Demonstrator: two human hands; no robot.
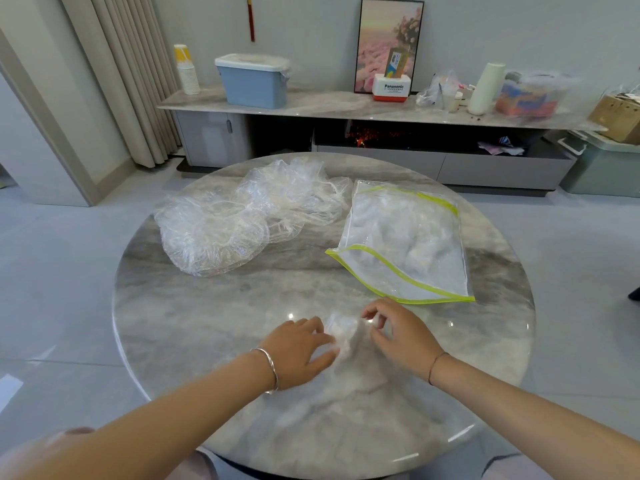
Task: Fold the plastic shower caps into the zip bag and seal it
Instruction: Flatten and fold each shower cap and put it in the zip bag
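Note:
A small folded clear shower cap lies on the round marble table near the front, between my hands. My left hand presses on its left side with fingers stretched out. My right hand pinches its right end with curled fingertips. Behind, at the left, a pile of loose clear shower caps is spread out. At the right lies a clear zip bag with a yellow-green edge, its mouth open toward me and folded caps inside.
Beyond the table runs a low sideboard with a blue lidded bin, stacked paper cups, a framed picture and boxes. A curtain hangs at the left. A tiled floor surrounds the table.

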